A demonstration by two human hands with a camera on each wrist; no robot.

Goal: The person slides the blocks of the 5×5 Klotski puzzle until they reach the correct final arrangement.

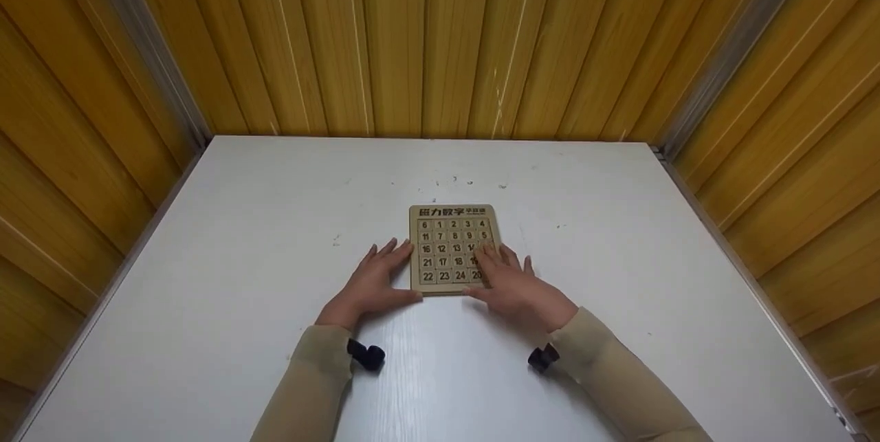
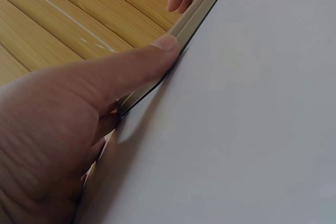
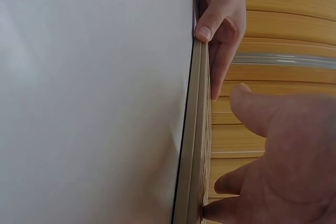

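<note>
A wooden number sliding puzzle (image 1: 450, 255) lies flat on the white table, with numbered tiles in rows under a line of printed characters. My left hand (image 1: 375, 284) holds its near left corner, the thumb on the front edge and the fingers along the left side. That thumb (image 2: 152, 56) presses the board's edge in the left wrist view. Over the right columns, my right hand (image 1: 519, 284) has its fingertips on the tiles, covering some of them. In the right wrist view, the right thumb (image 3: 252, 111) stands raised above the board, apart from its edge.
The white table (image 1: 275, 222) has small dark marks beyond the puzzle. Yellow wood-look panels (image 1: 412, 43) stand behind it and at both sides, with grey metal posts at the corners. Black wrist cameras (image 1: 368, 356) sit on both sleeves.
</note>
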